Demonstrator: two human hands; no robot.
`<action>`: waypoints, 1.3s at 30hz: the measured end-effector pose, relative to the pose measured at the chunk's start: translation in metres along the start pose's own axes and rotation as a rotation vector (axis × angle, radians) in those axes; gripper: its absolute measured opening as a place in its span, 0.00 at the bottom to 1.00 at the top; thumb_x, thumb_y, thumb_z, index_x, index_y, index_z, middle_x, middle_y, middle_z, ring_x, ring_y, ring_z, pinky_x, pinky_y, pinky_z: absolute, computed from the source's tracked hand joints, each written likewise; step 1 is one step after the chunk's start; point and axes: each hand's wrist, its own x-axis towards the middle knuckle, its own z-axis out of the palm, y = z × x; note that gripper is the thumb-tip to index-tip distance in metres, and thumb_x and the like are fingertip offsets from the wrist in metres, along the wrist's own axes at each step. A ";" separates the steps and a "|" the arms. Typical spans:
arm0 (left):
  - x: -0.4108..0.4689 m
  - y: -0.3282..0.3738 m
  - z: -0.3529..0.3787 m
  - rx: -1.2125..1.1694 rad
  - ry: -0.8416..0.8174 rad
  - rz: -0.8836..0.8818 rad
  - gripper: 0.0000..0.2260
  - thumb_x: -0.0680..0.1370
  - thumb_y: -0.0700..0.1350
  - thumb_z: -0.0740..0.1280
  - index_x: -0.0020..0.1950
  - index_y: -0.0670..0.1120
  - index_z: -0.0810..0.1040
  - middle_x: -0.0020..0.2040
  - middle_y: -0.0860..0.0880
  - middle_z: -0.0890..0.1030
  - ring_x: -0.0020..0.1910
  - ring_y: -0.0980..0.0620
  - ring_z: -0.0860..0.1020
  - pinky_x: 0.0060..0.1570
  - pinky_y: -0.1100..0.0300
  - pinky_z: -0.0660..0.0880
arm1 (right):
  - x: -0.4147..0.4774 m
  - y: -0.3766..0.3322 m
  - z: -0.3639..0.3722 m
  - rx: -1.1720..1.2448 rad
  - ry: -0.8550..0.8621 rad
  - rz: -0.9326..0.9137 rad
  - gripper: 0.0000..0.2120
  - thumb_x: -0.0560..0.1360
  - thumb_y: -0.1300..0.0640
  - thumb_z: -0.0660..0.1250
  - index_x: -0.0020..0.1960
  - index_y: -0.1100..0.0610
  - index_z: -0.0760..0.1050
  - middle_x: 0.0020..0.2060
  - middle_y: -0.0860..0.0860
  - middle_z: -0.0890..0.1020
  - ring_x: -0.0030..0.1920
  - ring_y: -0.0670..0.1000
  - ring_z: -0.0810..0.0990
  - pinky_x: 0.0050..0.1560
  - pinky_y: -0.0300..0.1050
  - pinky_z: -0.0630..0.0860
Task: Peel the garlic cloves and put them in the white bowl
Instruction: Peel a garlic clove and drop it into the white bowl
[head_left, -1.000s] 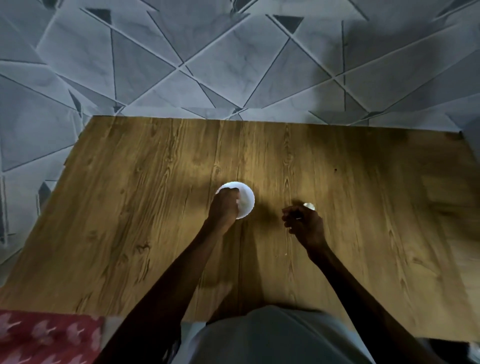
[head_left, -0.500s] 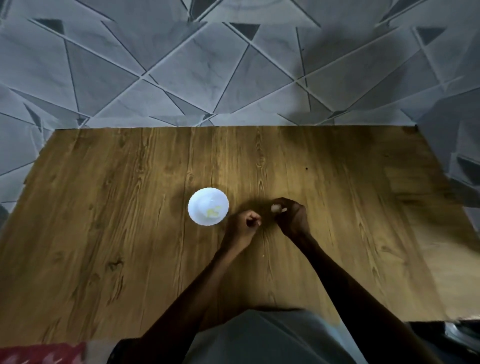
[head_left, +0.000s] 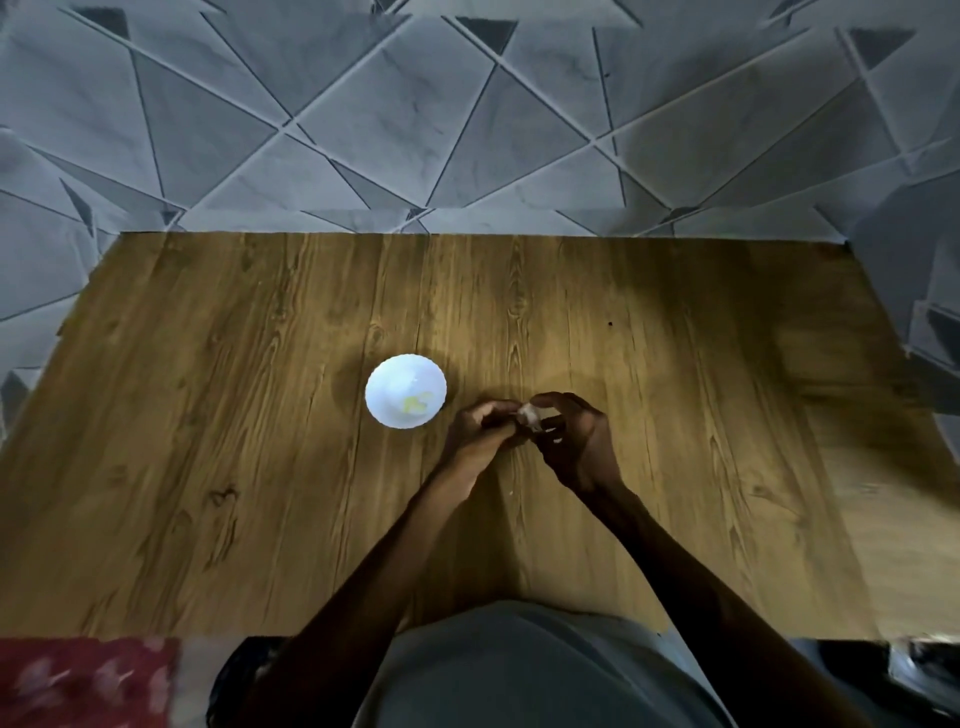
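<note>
A small, pale garlic clove (head_left: 530, 414) with a papery skin sits between the two hands, held just above the brown wood-grain table (head_left: 208, 415) near its middle. The left hand (head_left: 483, 427) comes in from the lower left with its fingers curled inward, the fingertips closing on the near-left side of the clove. The right hand (head_left: 571, 436) meets it from the other side, with thumb and forefinger arched over the top and pinching the clove, while the remaining fingers curl beneath it. Both hands therefore grip the same clove, and their fingertips nearly touch around it. How much skin is left on the clove is too blurred to tell. Just beside the left hand, to its left and a little further from the person, stands the small round white bowl (head_left: 387, 375) with a scalloped rim, resting upright on the table. A few pale yellowish peeled pieces (head_left: 417, 404) lie inside it, towards the near-right side. A tiny white fleck (head_left: 511, 493) lies on the wood below the hands. Beyond the far table edge is a floor of grey marbled tiles (head_left: 363, 114) cut into triangles. At the lower left corner a red cloth with a pale floral print (head_left: 78, 680) shows, and a grey garment (head_left: 519, 670) fills the bottom centre.
</note>
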 end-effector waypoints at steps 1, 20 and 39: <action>0.000 0.000 0.000 0.009 -0.008 0.015 0.10 0.76 0.40 0.71 0.57 0.44 0.83 0.50 0.48 0.85 0.50 0.55 0.83 0.45 0.67 0.77 | 0.001 0.001 -0.003 0.048 0.000 0.038 0.11 0.75 0.60 0.72 0.57 0.58 0.79 0.51 0.50 0.82 0.46 0.44 0.84 0.40 0.36 0.80; 0.003 -0.013 0.022 0.290 0.254 0.093 0.09 0.72 0.37 0.74 0.52 0.43 0.85 0.45 0.48 0.86 0.44 0.53 0.84 0.52 0.50 0.81 | 0.012 0.012 -0.016 0.377 -0.129 0.448 0.14 0.67 0.64 0.79 0.51 0.62 0.81 0.43 0.52 0.86 0.39 0.46 0.85 0.35 0.38 0.81; -0.005 -0.018 0.021 -0.181 0.052 -0.113 0.16 0.74 0.31 0.71 0.61 0.39 0.80 0.55 0.40 0.83 0.55 0.44 0.82 0.55 0.54 0.80 | 0.018 0.024 -0.020 0.288 -0.235 0.343 0.09 0.71 0.66 0.75 0.51 0.61 0.83 0.45 0.56 0.86 0.39 0.42 0.85 0.41 0.39 0.83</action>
